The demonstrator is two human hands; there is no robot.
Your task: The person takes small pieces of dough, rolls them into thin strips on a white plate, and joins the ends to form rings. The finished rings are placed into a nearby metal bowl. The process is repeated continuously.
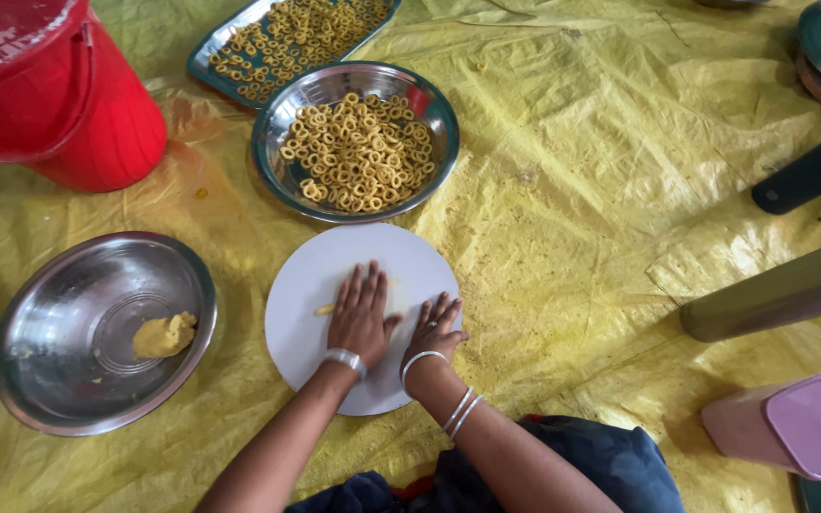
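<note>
Two flat hands work on a round white board point(306, 313) lying on the yellow sheet point(572, 190). Left hand point(361, 313) lies palm down with the fingers point(365, 283) stretched out and close together, gripping nothing; a thin strip of yellow dough point(324, 309) pokes out from under its edge, so the flat palm looks set for rolling the dough against the board. Right hand point(435, 328) rests at the board's right edge with its fingers spread and slightly curled, also gripping nothing, and seems to steady the board. Both wrists carry silver bangles.

Just beyond the board, close enough to reach without shifting, stands a steel bowl point(282, 142) filled with small dough rings point(363, 152). Behind it a flat tray point(203, 57) holds more of the same rings, spread in one layer rather than heaped. To the left of the board, a wide steel basin point(68, 380) holds a lump of dough point(164, 334) near its right wall, the side closest to the hands. A red bucket point(68, 95) with a lid stands at the far left. A pink box point(791, 427) sits at the lower right, and a steel bottle point(776, 294) lies on its side above it.
</note>
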